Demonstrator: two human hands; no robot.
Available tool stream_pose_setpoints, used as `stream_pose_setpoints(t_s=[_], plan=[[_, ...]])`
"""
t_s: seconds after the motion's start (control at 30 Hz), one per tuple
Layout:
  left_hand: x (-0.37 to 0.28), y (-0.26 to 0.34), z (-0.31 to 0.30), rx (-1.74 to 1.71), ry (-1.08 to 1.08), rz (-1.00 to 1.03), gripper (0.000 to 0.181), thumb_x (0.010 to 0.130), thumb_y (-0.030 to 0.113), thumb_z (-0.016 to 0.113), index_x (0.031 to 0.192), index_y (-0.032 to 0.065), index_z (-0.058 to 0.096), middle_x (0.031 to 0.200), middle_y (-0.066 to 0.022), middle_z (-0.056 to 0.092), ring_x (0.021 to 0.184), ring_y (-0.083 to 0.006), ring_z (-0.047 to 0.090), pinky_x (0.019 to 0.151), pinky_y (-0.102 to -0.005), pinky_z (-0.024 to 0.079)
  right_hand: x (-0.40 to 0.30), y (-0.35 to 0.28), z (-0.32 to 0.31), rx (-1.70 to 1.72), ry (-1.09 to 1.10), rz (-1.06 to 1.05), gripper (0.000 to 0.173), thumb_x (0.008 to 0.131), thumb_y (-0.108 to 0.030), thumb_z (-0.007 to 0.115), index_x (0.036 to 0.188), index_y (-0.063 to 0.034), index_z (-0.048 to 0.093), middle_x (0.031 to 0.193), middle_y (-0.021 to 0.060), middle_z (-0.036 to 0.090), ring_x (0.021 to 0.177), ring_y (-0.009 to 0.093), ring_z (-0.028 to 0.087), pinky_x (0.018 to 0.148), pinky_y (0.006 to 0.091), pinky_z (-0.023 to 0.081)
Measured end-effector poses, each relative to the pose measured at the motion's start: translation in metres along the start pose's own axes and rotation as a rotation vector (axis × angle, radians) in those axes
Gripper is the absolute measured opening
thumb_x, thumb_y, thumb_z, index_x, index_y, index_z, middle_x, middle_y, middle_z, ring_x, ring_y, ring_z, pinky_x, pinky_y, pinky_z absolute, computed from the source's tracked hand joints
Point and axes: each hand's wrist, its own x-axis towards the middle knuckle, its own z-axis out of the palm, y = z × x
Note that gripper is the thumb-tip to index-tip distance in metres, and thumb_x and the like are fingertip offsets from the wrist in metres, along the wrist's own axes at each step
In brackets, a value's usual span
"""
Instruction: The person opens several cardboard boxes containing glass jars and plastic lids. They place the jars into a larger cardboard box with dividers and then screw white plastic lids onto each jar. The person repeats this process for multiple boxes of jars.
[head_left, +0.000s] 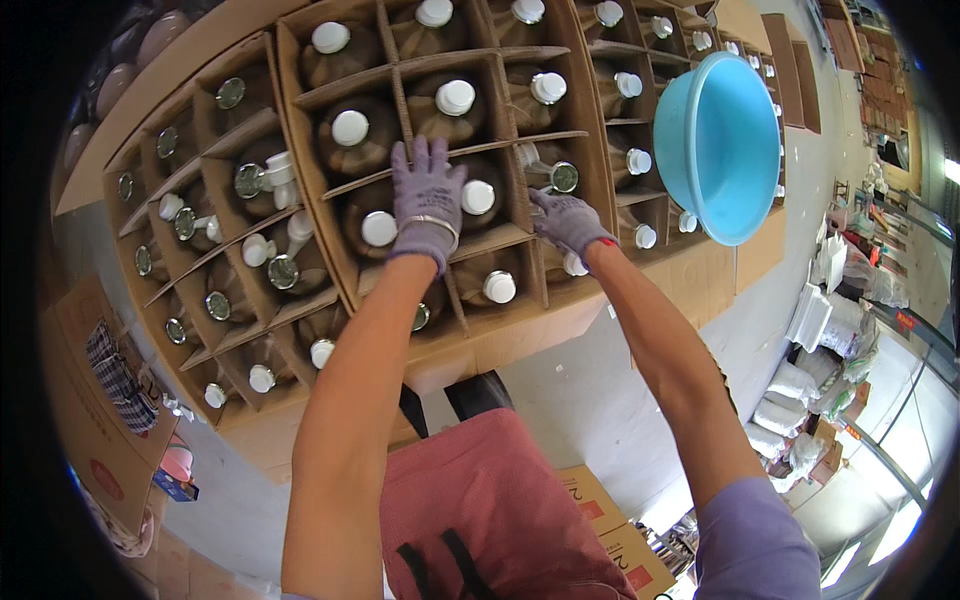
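Clear bottles with white caps stand in a divided cardboard box (420, 367) before me. My left hand (427, 199), in a grey-purple glove, lies with fingers spread over the cardboard divider, between a white cap (379, 229) and another white cap (478, 197); whether it grips anything is not plain. My right hand (562, 221), gloved alike, reaches into a compartment beside an uncapped bottle mouth (564, 177); its fingertips are partly hidden. A white-capped piece (529, 155) lies by that mouth. In the box to the left, white stopper-like pieces (279, 169) rest beside open bottle mouths.
A light blue plastic basin (731, 150) sits tilted on the boxes of bottles at the right. Another divided box (255, 322) adjoins on the left. Closed cartons (592, 499) stand on the floor behind, and white sacks (784, 397) are stacked at the far right.
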Motion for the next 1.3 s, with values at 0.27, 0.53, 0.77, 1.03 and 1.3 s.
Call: stream_pose_setpoints(t_s=[0.27, 0.53, 0.77, 1.03, 1.3], plan=[[-0.003, -0.022, 0.012, -0.224, 0.283, 0.074, 0.029, 0.07, 0.023, 0.068, 0.096, 0.0141, 0.058, 0.103, -0.0074, 0.054, 0.101, -0.0284, 0.051, 0.092, -0.0438, 0.038, -0.031, -0.003, 0.0, 0.446, 0.444, 0.097, 0.046, 0.077, -0.03, 0.065, 0.107, -0.0069, 0.039, 0.091, 0.0207, 0.062, 0.084, 0.038, 0.062, 0.071, 0.0458, 0.049], [-0.138, 0.023, -0.019, -0.704, 0.09, -0.251, 0.05, 0.075, 0.028, 0.069, 0.118, 0.0086, 0.052, 0.09, -0.0169, 0.051, 0.081, -0.0339, 0.054, 0.07, -0.0423, 0.045, 0.008, 0.013, -0.02, 0.305, 0.359, 0.328, 0.057, 0.079, -0.045, 0.063, 0.11, -0.0059, 0.034, 0.095, 0.022, 0.063, 0.086, 0.039, 0.063, 0.072, 0.0473, 0.049], [-0.183, 0.034, 0.054, -0.198, 0.082, -0.326, 0.05, 0.077, 0.033, 0.063, 0.12, 0.0091, 0.054, 0.106, -0.0162, 0.053, 0.099, -0.0348, 0.05, 0.096, -0.0492, 0.034, 0.007, 0.013, -0.042, 0.053, 0.239, 0.238, 0.057, 0.078, -0.043, 0.065, 0.114, -0.0079, 0.04, 0.102, 0.018, 0.06, 0.087, 0.036, 0.064, 0.072, 0.0449, 0.051], [-0.179, 0.033, 0.053, 0.006, -0.381, -0.261, 0.048, 0.083, 0.022, 0.051, 0.128, 0.0071, 0.044, 0.121, -0.0191, 0.049, 0.106, -0.0336, 0.049, 0.098, -0.0499, 0.031, 0.044, -0.025, -0.035, -0.494, 0.13, -0.044, 0.033, 0.086, -0.01, 0.048, 0.118, -0.0194, 0.047, 0.11, 0.0152, 0.053, 0.085, 0.031, 0.066, 0.059, 0.0438, 0.055], [-0.157, -0.043, -0.017, -0.477, -0.539, -0.351, 0.044, 0.075, 0.02, 0.063, 0.117, 0.0093, 0.053, 0.117, -0.014, 0.052, 0.107, -0.0297, 0.05, 0.095, -0.0445, 0.036, 0.039, -0.031, -0.038, -0.351, 0.193, -0.037, 0.036, 0.085, -0.013, 0.049, 0.12, -0.0191, 0.041, 0.103, 0.0166, 0.055, 0.08, 0.035, 0.065, 0.06, 0.0447, 0.053]])
